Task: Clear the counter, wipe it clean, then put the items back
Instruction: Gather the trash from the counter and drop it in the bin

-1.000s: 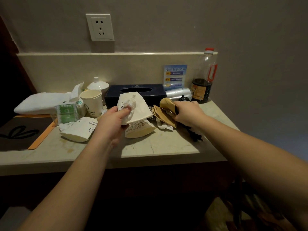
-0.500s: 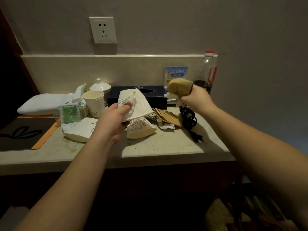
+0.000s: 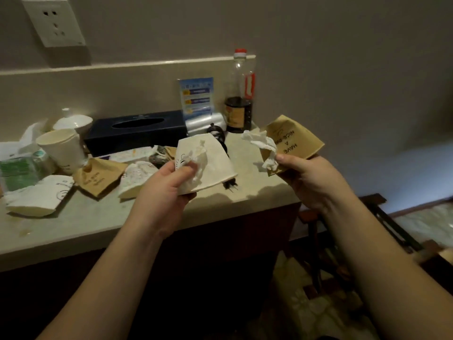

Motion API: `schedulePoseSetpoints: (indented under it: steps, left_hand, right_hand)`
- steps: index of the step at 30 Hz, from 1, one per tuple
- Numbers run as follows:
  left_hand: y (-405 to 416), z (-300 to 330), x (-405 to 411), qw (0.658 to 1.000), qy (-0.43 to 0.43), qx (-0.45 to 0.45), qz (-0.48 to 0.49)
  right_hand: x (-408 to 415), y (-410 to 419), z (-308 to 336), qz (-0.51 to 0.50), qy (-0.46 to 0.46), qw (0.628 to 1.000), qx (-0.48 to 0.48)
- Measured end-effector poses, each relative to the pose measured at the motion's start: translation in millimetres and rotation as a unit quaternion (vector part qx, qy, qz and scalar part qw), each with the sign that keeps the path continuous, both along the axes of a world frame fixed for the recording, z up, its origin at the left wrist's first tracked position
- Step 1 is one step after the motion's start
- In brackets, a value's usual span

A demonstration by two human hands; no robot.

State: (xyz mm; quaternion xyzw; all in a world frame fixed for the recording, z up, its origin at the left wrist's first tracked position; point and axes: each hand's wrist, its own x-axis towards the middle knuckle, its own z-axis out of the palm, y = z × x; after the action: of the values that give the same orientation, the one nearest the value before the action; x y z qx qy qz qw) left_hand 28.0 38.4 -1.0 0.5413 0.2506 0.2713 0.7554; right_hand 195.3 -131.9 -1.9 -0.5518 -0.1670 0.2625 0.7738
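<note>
My left hand (image 3: 169, 185) grips a flattened white paper cup (image 3: 215, 163) together with a crumpled tissue (image 3: 196, 155), held above the counter's front edge. My right hand (image 3: 308, 177) holds a flattened brown paper cup (image 3: 296, 138) printed "HAVE A NICE DAY" plus a crumpled white tissue (image 3: 262, 143), just off the counter's right end. On the beige counter (image 3: 255, 190) lie another brown cup (image 3: 98, 179), a crushed white cup (image 3: 134, 179) and a flattened white cup (image 3: 39, 197).
At the back stand a dark tissue box (image 3: 137, 130), an upright paper cup (image 3: 61, 148), a white lidded cup (image 3: 73, 122), a soy sauce bottle (image 3: 240, 104), a blue sign card (image 3: 197, 98) and a coiled black cord with plug (image 3: 225, 173). A green packet (image 3: 17, 170) sits left.
My right hand has lifted the brown cup with a tissue off the counter and carried it right, past the counter's end. The left hand still holds the white cup. The view has swung right.
</note>
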Motion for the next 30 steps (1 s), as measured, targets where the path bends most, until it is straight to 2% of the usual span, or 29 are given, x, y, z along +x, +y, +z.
schedulePoseSetpoints:
  steps: [3,6,14,20,25,30]
  left_hand:
    - [-43.4,-16.4,18.5,0.999,0.009,0.009,-0.049]
    - [-88.9,-36.9,38.4,0.994,0.012,-0.035,-0.106]
    - [-196.8,-130.5,96.9,0.965,0.174,-0.048,-0.188]
    - [-260.3,-221.5,132.7,0.925,0.302,-0.041,-0.228]
    - [-294.6,-307.5,150.3,0.885,0.397,-0.031,-0.242]
    - [-323.7,-389.8,158.4,0.831,0.481,-0.003,-0.280]
  right_hand:
    - [3.8,-51.2,-30.8,-0.041,0.055,0.997,-0.022]
    - [9.6,-105.1,-64.6,-0.076,0.083,0.992,-0.055]
    - [26.1,-239.7,-168.8,-0.146,0.172,0.967,-0.115]
    - [29.4,-319.7,-259.8,-0.177,0.192,0.929,-0.263]
    - [28.7,-365.3,-338.5,-0.152,0.220,0.898,-0.348]
    - [25.3,-394.1,-414.7,-0.118,0.276,0.850,-0.432]
